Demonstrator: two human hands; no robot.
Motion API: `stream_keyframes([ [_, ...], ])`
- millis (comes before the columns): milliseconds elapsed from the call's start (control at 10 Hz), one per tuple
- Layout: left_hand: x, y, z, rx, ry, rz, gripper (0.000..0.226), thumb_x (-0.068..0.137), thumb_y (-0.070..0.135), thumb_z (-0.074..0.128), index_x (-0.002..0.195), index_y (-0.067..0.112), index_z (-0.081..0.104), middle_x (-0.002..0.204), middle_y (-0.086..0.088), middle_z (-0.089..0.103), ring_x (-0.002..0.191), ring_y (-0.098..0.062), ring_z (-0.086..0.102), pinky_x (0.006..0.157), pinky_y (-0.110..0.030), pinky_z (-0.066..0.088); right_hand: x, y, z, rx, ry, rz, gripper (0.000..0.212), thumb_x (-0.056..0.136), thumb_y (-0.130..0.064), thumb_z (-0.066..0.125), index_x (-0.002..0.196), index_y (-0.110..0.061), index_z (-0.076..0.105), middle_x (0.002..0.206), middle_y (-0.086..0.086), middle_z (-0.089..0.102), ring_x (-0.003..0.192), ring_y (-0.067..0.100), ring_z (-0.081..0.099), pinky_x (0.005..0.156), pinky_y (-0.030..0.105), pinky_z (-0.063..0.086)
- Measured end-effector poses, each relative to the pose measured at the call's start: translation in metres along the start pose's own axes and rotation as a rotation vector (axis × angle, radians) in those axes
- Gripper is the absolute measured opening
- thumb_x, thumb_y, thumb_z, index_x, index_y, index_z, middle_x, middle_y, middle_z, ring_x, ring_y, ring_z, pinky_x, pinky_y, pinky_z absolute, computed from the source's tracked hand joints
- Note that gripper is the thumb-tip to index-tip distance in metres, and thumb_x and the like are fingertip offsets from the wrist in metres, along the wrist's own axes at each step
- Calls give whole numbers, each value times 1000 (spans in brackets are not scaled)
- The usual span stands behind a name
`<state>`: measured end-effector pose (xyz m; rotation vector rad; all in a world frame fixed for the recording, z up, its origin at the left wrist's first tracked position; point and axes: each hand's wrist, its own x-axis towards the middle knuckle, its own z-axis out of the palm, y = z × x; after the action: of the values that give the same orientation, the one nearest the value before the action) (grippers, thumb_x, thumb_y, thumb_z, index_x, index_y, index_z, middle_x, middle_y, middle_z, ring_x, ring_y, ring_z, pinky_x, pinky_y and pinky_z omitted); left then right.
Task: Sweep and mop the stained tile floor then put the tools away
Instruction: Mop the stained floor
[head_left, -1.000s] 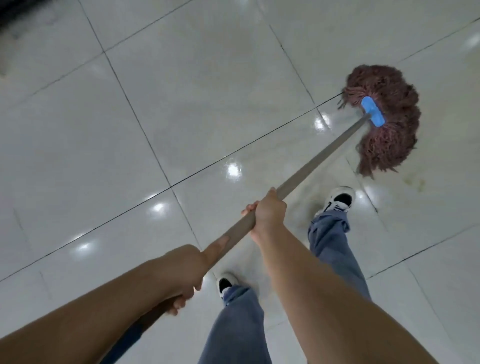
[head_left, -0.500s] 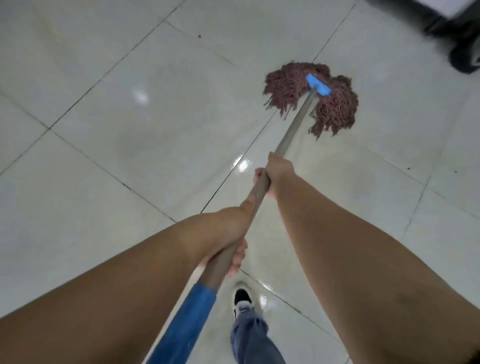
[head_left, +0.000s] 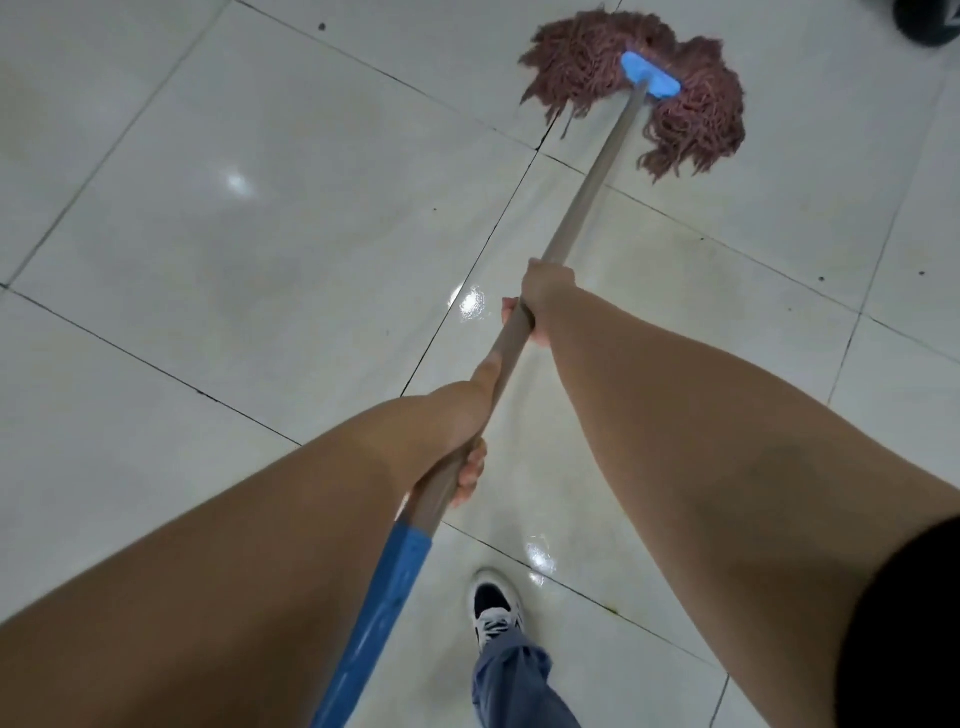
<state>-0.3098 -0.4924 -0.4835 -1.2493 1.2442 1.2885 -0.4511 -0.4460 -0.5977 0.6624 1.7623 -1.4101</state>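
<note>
Both your hands grip grey metal mop handle (head_left: 589, 192): right hand (head_left: 540, 296) curled round shaft at frame centre, left hand (head_left: 457, 431) wrapped lower, just above blue plastic grip sleeve (head_left: 379, 613). Reddish-brown string mop head (head_left: 691, 111) with blue clamp (head_left: 649, 75) lies on glossy white tile floor (head_left: 234, 208), upper right of frame. Your white-and-black sneaker (head_left: 496, 608) at bottom centre.

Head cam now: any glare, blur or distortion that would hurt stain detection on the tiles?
Head view: bright glare spots on the wet tiles, one beside the right hand, one near the shoe; wide-angle stretch swells both forearms at the bottom edge; dark object in the top right corner is soft; mop head strands are sharp; small dark specks stay legible.
</note>
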Motion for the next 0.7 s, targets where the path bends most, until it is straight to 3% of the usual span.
stream_keyframes([
  [300,-48,-111,12,-9,-63,-35,74,77,82,28,53,12,34,37,0,33,24,-14,31,37,-12,31,-91,79,3,-92,49,-33,41,99,-18,36,134,3,39,70,3,45,53,13,49,28,11,38],
  [400,-76,-192,9,-35,-60,-61,74,74,84,30,53,14,34,37,0,34,26,-14,31,37,-11,31,-153,136,14,-95,33,-20,41,99,-19,37,134,3,40,69,4,45,52,14,50,29,12,38],
  [500,-104,-297,6,-56,-11,-89,73,73,84,34,56,13,36,35,1,35,25,-13,30,36,-10,30,-235,209,32,-45,43,72,29,99,-26,39,118,-5,45,61,7,50,45,16,50,41,23,45],
  [700,-197,-557,-8,-63,30,-119,72,69,86,36,56,16,35,37,2,35,28,-13,30,37,-11,27,-453,385,80,154,-117,262,23,99,-30,42,102,-7,39,55,13,54,46,21,54,43,29,46],
])
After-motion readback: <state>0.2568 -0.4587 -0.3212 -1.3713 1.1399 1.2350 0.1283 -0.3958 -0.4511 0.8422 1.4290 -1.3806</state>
